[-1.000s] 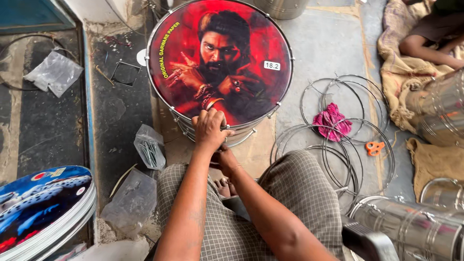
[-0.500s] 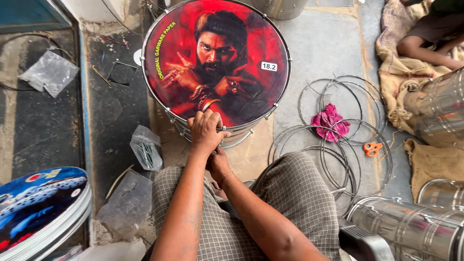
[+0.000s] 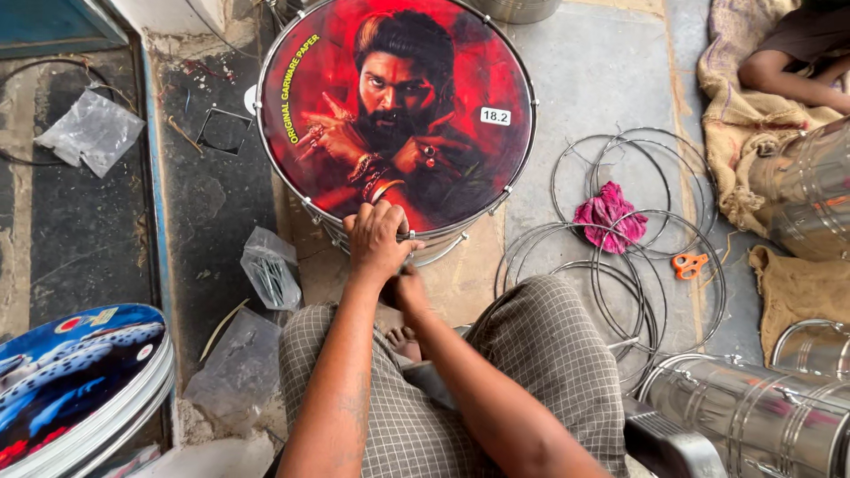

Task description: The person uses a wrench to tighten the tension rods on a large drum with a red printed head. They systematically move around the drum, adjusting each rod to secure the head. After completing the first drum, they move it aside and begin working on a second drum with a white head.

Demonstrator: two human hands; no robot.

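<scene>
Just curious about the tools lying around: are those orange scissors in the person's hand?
No, the orange scissors lie on the floor among the wire hoops, apart from both hands.

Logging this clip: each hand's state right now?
Left hand: fingers curled over the drum rim.
Right hand: mostly hidden beneath the left; grip cannot be told.

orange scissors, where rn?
Head view, right side: the orange scissors lie on the floor among the wire rings, just right of the pink cloth.
</scene>
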